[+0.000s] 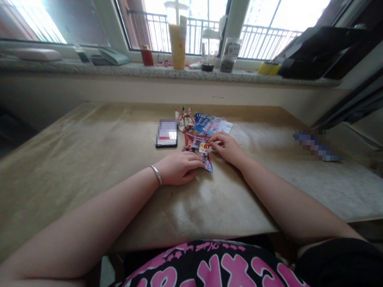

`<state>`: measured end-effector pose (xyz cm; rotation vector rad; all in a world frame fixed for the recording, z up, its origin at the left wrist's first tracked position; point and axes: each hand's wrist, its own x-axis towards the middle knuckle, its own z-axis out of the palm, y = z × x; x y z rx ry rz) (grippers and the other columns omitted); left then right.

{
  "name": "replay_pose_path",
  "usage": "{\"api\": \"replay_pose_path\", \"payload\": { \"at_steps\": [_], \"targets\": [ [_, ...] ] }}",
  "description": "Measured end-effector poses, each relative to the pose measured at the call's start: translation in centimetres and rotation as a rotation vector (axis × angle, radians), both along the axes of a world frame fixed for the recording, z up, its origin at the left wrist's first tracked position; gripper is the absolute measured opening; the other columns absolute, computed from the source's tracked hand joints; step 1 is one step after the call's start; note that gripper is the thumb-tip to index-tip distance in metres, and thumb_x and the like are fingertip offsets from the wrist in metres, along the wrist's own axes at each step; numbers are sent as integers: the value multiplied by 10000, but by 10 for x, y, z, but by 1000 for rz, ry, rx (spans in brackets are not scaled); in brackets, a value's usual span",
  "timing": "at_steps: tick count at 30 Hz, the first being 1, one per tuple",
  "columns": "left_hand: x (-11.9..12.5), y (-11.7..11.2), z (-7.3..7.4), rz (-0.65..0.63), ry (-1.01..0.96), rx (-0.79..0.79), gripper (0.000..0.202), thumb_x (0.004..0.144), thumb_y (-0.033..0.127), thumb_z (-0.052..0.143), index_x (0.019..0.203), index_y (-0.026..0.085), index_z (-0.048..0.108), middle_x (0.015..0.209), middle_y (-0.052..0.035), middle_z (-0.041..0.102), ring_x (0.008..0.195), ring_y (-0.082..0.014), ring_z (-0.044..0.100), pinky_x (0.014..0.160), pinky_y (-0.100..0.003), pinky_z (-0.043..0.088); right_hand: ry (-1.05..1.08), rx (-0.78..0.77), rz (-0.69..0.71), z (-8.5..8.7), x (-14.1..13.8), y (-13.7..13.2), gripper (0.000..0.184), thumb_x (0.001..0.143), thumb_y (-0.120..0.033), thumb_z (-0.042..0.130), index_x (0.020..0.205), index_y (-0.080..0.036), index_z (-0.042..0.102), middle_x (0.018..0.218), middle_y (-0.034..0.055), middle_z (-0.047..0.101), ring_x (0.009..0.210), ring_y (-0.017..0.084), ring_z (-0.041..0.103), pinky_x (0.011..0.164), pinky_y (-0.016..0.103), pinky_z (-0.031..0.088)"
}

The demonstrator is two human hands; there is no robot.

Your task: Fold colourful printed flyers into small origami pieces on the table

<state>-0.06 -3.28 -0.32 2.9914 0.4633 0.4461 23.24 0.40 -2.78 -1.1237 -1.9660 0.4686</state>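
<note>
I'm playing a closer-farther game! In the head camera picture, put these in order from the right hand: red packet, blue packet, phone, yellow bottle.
From the right hand:
1. Red packet: touching the fingertips, to the left.
2. Blue packet: just ahead.
3. Phone: farther left.
4. Yellow bottle: far ahead, on the window ledge.

Left hand [179, 168] and right hand [226, 149] palm-down, just apart
</note>
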Motion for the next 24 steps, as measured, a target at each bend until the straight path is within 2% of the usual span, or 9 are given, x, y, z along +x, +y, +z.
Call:
{"api": "replay_pose_path", "payload": {
  "at_steps": [6, 10, 12, 18, 24],
  "targets": [
    [0, 1, -1, -9, 2, 8, 340, 801, 169, 521, 1129, 202, 603, 1206, -82, 623, 1093, -217, 591, 933, -385, 493, -42, -26, -60, 0, -1, 0, 128, 816, -266, 565, 853, -186, 658, 917, 47, 593, 755, 133, 582, 683, 279, 518],
    [0, 2, -4, -10, 20, 32, 325, 839, 192, 508, 1153, 203, 588, 1212, -76, 618, 1095, -224, 582, 936, -398, 485, -92, -102, -116, -2, -1, -1, 175, 823, -298, 562, 912, -195, 671, 794, 18, 643, 646, 128, 571, 657, 283, 489],
    [0, 3, -5, 7, 31, 38, 330, 853, 205, 509, 1176, 203, 578, 1230, -73, 610, 1105, -233, 576, 944, -411, 480, -116, -120, -135, -2, -1, -1, 186, 831, -314, 550, 915, -204, 675, 757, 10, 665, 654, 137, 584, 644, 275, 476],
    [0, 4, -8, 65, 26, 31, 352, 860, 219, 525, 1207, 179, 567, 1286, -92, 577, 1172, -237, 542, 1010, -409, 446, -171, -91, -165, -1, -4, -3, 187, 809, -222, 503, 880, -203, 675, 849, 18, 702, 700, 143, 605, 665, 269, 465],
    [0, 4, -7, 92, 25, 45, 370, 852, 236, 532, 1215, 172, 561, 1261, -97, 594, 1142, -229, 563, 993, -395, 459, -172, -112, -196, 1, -7, -4, 130, 783, -307, 594, 803, -190, 648, 727, 7, 655, 659, 133, 572, 628, 249, 420]
  ]
}}
